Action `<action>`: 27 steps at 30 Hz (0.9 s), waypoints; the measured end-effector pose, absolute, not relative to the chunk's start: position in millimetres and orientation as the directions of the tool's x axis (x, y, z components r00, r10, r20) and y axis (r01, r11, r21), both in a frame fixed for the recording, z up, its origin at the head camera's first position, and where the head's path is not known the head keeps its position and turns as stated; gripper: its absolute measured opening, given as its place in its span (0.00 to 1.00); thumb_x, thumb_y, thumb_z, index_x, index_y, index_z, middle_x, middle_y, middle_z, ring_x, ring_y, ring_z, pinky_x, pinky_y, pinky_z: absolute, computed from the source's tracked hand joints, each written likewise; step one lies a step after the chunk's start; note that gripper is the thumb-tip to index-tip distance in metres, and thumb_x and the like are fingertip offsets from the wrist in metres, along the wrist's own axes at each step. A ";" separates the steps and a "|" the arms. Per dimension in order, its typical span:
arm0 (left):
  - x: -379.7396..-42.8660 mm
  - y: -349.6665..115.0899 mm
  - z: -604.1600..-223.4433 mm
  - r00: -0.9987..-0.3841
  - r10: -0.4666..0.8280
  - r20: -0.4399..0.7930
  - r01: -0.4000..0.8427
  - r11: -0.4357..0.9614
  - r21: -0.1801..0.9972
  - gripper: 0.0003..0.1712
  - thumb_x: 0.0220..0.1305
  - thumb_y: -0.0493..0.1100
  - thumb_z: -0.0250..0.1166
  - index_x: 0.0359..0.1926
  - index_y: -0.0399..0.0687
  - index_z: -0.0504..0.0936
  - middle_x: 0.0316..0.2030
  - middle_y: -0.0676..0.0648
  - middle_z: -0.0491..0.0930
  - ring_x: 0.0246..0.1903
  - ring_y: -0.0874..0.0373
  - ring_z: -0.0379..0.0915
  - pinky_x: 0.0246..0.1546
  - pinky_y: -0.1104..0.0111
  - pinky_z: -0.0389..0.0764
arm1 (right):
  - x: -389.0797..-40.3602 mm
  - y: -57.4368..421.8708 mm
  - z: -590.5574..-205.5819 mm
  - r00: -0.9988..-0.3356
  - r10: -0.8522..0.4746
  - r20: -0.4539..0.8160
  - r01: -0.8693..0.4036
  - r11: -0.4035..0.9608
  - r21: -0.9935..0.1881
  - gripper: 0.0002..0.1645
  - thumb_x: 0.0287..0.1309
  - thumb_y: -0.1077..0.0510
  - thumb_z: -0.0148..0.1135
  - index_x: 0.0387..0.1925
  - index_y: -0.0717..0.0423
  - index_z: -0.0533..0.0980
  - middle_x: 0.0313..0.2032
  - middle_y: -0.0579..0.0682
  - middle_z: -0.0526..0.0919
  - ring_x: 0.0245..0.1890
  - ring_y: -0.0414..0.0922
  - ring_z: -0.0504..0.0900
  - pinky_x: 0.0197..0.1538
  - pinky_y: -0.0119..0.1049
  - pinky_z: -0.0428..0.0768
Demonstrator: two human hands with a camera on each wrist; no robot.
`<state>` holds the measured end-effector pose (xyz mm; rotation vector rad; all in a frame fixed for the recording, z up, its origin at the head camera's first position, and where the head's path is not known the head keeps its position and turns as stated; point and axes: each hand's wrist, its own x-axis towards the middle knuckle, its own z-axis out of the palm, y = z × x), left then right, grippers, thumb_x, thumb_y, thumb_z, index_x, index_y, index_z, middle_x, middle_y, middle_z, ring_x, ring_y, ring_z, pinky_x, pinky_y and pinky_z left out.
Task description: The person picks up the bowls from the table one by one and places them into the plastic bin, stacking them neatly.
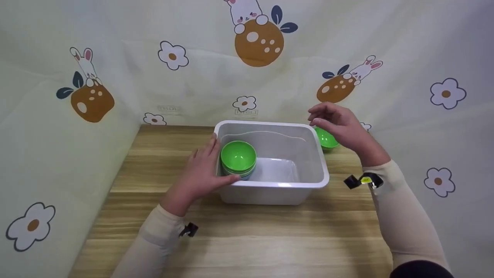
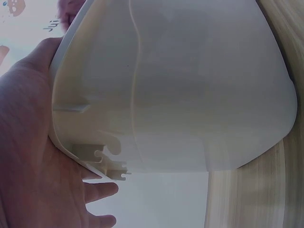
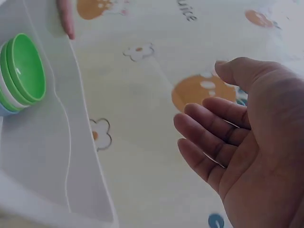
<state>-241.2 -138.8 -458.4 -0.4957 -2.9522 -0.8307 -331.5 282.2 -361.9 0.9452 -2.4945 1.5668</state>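
Note:
A stack of bowls with a green bowl (image 1: pixel 238 156) on top stands inside the left end of a white plastic tub (image 1: pixel 274 184). In the right wrist view, the stacked bowls (image 3: pixel 29 66) show green, white and pale blue edges. My left hand (image 1: pixel 202 168) rests on the tub's front left corner, thumb along the front rim, fingers stretched along the left side. In the left wrist view its fingers (image 2: pixel 100 191) are spread and straight. My right hand (image 1: pixel 339 125) hovers with loosely bent fingers over another green bowl (image 1: pixel 326 139), which is outside the tub's right end and partly hidden by that hand.
The tub stands on a wood-grain table (image 1: pixel 247 239). A pale cloth backdrop (image 1: pixel 200 88) printed with rabbits, oranges and flowers encloses the table at the back and both sides. Each sleeve carries a small black wrist device (image 1: pixel 364 180).

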 end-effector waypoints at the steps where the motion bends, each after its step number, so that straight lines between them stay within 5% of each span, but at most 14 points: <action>1: -240.9 -139.1 -458.4 -0.948 0.296 0.121 0.315 0.804 0.504 0.83 0.54 0.92 0.63 0.90 0.41 0.47 0.90 0.40 0.39 0.87 0.36 0.43 0.83 0.34 0.40 | -331.1 288.2 -366.5 -0.825 -0.443 0.352 -0.505 0.296 -0.810 0.17 0.79 0.61 0.67 0.64 0.62 0.82 0.52 0.59 0.87 0.52 0.54 0.88 0.58 0.34 0.87; 6: -240.3 -139.2 -458.0 -0.945 0.300 0.130 0.323 0.796 0.512 0.82 0.55 0.90 0.65 0.90 0.40 0.47 0.90 0.39 0.38 0.86 0.35 0.44 0.83 0.33 0.40 | -328.1 312.4 -392.3 -0.885 -0.320 0.339 -0.435 0.306 -0.847 0.19 0.82 0.56 0.65 0.65 0.62 0.81 0.54 0.65 0.85 0.53 0.52 0.87 0.60 0.32 0.86; 11: -240.2 -138.8 -458.0 -0.949 0.294 0.112 0.309 0.804 0.508 0.83 0.53 0.92 0.63 0.90 0.41 0.46 0.90 0.41 0.37 0.87 0.37 0.42 0.83 0.34 0.40 | -323.4 328.7 -417.3 -0.940 -0.180 0.290 -0.337 0.371 -0.865 0.22 0.83 0.48 0.63 0.65 0.58 0.80 0.54 0.56 0.86 0.53 0.47 0.87 0.61 0.29 0.84; 19: -241.0 -138.9 -458.9 -0.949 0.294 0.110 0.307 0.796 0.521 0.84 0.53 0.93 0.62 0.90 0.41 0.46 0.90 0.41 0.36 0.87 0.37 0.41 0.83 0.34 0.39 | -328.9 343.9 -461.0 -0.932 0.023 0.362 -0.339 0.298 -0.892 0.17 0.82 0.57 0.65 0.56 0.69 0.81 0.43 0.55 0.87 0.42 0.43 0.86 0.48 0.34 0.85; 27: -241.1 -138.9 -459.1 -0.952 0.288 0.103 0.299 0.803 0.515 0.84 0.52 0.93 0.62 0.90 0.41 0.46 0.90 0.42 0.37 0.87 0.38 0.41 0.84 0.35 0.39 | -337.0 355.6 -489.9 -0.949 0.084 0.304 -0.269 0.287 -0.919 0.19 0.81 0.58 0.65 0.57 0.72 0.79 0.42 0.50 0.86 0.41 0.40 0.85 0.45 0.32 0.85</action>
